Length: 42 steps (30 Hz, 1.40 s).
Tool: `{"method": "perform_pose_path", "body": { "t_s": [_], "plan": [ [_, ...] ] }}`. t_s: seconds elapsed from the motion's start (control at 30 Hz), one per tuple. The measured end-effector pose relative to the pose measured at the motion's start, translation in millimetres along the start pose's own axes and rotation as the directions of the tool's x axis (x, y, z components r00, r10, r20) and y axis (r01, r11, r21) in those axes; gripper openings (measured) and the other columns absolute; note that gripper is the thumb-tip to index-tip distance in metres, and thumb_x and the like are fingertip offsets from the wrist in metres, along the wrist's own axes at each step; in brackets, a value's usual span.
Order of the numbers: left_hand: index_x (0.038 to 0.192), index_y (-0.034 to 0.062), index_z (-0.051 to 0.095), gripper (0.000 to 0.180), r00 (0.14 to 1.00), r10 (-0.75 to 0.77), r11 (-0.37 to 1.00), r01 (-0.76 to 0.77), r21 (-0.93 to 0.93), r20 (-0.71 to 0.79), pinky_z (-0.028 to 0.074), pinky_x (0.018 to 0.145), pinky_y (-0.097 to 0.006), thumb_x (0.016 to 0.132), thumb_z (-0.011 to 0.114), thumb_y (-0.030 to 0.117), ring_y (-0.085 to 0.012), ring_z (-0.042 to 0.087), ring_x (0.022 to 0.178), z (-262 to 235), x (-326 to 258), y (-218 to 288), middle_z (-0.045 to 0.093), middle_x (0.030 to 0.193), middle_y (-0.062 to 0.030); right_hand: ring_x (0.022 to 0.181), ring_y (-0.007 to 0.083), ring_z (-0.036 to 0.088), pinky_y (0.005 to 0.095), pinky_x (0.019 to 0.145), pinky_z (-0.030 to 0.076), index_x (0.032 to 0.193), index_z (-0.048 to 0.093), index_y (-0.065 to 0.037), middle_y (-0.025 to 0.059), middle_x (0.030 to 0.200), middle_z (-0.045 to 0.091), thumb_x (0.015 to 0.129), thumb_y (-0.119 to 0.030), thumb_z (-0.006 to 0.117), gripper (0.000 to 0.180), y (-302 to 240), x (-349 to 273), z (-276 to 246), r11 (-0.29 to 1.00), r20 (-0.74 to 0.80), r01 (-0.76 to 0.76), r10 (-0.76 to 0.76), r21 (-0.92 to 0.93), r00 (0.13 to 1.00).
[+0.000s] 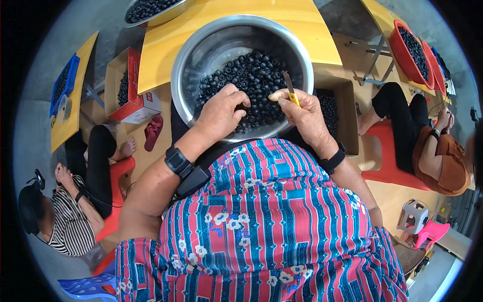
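sleeves of a pink and blue patterned shirt [271, 221] fill the near part of the view, with a black band on each wrist. left hand [221, 113] reaches into the steel bowl [188, 65] with fingers curled down onto the small dark round fruits [251, 75], seemingly pinching one, though the grip itself is hidden. right hand [304, 113] is closed around a small knife [290, 89] with a yellow handle, blade pointing up and away over the heap.

judging by the bowl, a good deal remains: the fruits still cover most of its bottom in a thick pile, and a cardboard box [342, 116] just right of the bowl holds more of the same. what share is already worked cannot be told from here.

the bowl sits at the near edge of a yellow wooden table [312, 30], with a second bowl of dark fruit [151, 10] at its far side. on the floor left stands a red and white carton [133, 90]. two other people sit on red stools at either side, beside similar yellow tables bearing a blue crate [63, 83] and red basins [410, 50]. the floor is grey concrete.
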State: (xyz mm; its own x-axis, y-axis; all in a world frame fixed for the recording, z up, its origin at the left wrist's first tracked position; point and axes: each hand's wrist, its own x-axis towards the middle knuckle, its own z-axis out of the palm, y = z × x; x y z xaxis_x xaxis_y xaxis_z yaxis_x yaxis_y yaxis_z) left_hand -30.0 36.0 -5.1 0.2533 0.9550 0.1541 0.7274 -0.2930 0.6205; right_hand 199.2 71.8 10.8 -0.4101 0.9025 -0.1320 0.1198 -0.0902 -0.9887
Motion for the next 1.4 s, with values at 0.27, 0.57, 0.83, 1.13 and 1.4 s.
{"method": "perform_pose_path", "body": {
  "t_s": [0.27, 0.57, 0.83, 1.13, 1.4],
  "plan": [
    [0.099, 0.0073, 0.063, 0.029, 0.989, 0.028, 0.997, -0.017, 0.074, -0.146, 0.048, 0.086, -0.039, 0.072, 0.073, 0.000, -0.0308, 0.059, 0.096, -7.1, 11.7, -1.5, 0.056, 0.099, -0.0106, 0.072, 0.0034, 0.052, 0.0204, 0.067, 0.040, 0.103, 0.073, -0.004, -0.0041, 0.083, 0.064, 0.093, -0.010, 0.062, 0.016, 1.7, 1.1, 2.5, 0.999, -0.060, 0.024, -0.026, -0.025, 0.998],
    [0.110, 0.0098, 0.064, 0.043, 0.962, 0.007, 0.991, 0.030, 0.132, -0.274, 0.044, 0.098, -0.040, 0.070, 0.075, 0.000, -0.0332, 0.053, 0.111, -18.5, 32.3, 2.6, 0.056, 0.115, -0.0113, 0.089, 0.0080, 0.063, 0.0238, 0.081, 0.049, 0.098, 0.073, -0.001, 0.0016, 0.095, 0.072, 0.087, -0.003, 0.067, 0.013, -4.9, -1.5, 1.7, 0.995, -0.121, -0.017, 0.029, 0.097, 0.992],
    [0.129, 0.0138, 0.057, 0.055, 0.961, 0.081, 0.990, -0.045, 0.137, -0.263, 0.042, 0.101, -0.044, 0.077, 0.070, 0.001, -0.0369, 0.051, 0.115, -14.4, 53.9, 19.9, 0.053, 0.126, -0.0153, 0.080, 0.0049, 0.058, 0.0220, 0.075, 0.047, 0.087, 0.069, 0.000, -0.0018, 0.084, 0.066, 0.086, -0.002, 0.069, 0.002, -14.0, -14.0, 0.3, 0.998, -0.034, 0.033, -0.031, 0.046, 0.999],
    [0.115, 0.0094, 0.064, 0.038, 0.932, 0.079, 0.990, -0.031, 0.140, -0.354, 0.045, 0.094, -0.043, 0.078, 0.072, 0.007, -0.0351, 0.057, 0.104, -32.4, 41.1, 33.5, 0.062, 0.112, -0.0134, 0.082, 0.0051, 0.058, 0.0227, 0.076, 0.048, 0.088, 0.068, 0.000, 0.0005, 0.085, 0.067, 0.088, -0.001, 0.068, 0.002, -29.5, -35.8, 7.3, 0.997, 0.053, 0.077, -0.076, -0.012, 0.996],
    [0.108, 0.0067, 0.063, 0.032, 0.931, -0.111, 0.991, 0.076, -0.113, -0.348, 0.051, 0.070, -0.032, 0.078, 0.072, 0.000, -0.0226, 0.060, 0.077, -21.4, 10.5, 32.1, 0.061, 0.098, -0.0110, 0.083, 0.0055, 0.059, 0.0232, 0.076, 0.049, 0.090, 0.067, 0.000, 0.0004, 0.086, 0.067, 0.089, -0.002, 0.067, 0.002, -24.7, -47.0, 7.5, 0.999, 0.119, -0.002, 0.007, -0.043, 0.993]
  ]
}}
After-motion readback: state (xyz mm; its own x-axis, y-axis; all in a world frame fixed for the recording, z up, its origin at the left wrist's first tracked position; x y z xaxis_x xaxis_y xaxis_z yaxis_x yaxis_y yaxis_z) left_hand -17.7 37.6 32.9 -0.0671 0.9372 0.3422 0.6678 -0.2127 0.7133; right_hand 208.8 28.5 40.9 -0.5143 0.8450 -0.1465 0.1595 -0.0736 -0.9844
